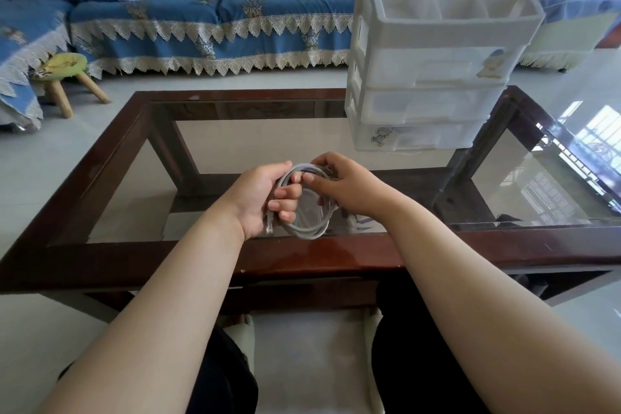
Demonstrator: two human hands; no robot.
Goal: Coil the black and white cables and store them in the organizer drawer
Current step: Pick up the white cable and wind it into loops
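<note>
Both my hands hold the pale grey round cable coil (311, 212) above the near table edge: my left hand (265, 198) grips its side, my right hand (342, 188) pinches the top. It looks light and springy; I'd clamp across all loops. Beyond, the white plastic three-drawer organizer (433, 70) has closed drawers, contents unclear.

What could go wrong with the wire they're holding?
The white cable is looped, gripped by the left hand and pinched by the right hand; nothing ties it, so the coil may spring open. The organizer drawers look closed, so a hand must let go first.
</note>
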